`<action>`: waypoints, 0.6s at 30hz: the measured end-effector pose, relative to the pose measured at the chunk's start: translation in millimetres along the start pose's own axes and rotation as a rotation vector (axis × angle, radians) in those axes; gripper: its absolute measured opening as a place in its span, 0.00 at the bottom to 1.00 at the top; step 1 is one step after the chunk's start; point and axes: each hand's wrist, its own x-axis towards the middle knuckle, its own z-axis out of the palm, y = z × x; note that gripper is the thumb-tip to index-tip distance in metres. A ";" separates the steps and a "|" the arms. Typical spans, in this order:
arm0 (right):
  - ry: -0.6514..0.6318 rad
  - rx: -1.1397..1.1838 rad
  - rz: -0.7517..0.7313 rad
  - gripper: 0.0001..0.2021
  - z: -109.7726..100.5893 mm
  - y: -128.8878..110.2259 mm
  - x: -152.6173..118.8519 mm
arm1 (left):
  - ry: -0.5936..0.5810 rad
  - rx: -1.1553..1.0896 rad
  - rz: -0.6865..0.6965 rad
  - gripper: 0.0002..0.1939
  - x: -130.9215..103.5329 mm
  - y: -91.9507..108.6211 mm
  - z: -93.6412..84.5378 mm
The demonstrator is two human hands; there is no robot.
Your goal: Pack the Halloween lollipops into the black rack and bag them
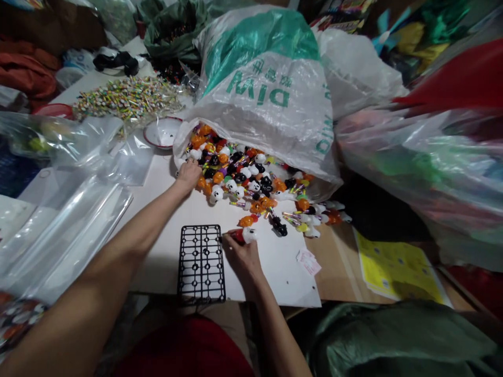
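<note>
Fingers (232, 240) of the right hand (247, 257), in the head view, are bent in a close pinch about the red part of a white-headed piece (250, 235), which is held just above or against the white board (283, 277), beside the upper right corner of a black grid (201, 227). From where one stands, the left hand (189, 174) reaches to the near left edge of a pile of small figures (239, 175), orange, black and white, that spills from the mouth of a printed sack (267, 86); its fingertips are lost among the figures, so whether they grip one cannot be told. A white bowl (163, 131) lies beyond that hand, near the sack's left edge. The white-headed piece would appear light and fairly stiff, probably of thin moulded plastic; its rounded head looks glossy and is likely to slip or turn under a fingertip, whereas the slimmer red part should offer a surer hold. Firm squeezing of the head might dent it, if it is hollow.
</note>
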 end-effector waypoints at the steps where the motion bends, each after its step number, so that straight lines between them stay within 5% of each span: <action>1: 0.038 0.014 -0.014 0.16 -0.3 -7.0 1.3 | 0.019 -0.005 0.031 0.13 -6.4 -3.9 -5.1; 4: 0.012 -0.004 -0.079 0.16 6.3 -20.1 10.2 | 0.194 -0.141 0.085 0.12 -47.5 -12.3 -17.5; 7: -0.049 0.012 -0.081 0.15 23.4 -14.9 20.1 | 0.331 -0.464 -0.060 0.13 -113.5 -18.6 -12.4; 11: -0.079 0.012 -0.071 0.14 44.2 1.8 27.7 | 0.172 -0.513 -0.387 0.11 -190.5 -36.9 15.3; 15: -0.102 -0.129 -0.146 0.12 49.7 12.1 31.4 | 0.015 -0.178 -0.332 0.07 -214.2 -49.9 24.3; 18: -0.129 -0.346 -0.208 0.09 48.7 17.5 32.8 | 0.063 -0.391 -0.389 0.07 -204.5 -34.9 23.3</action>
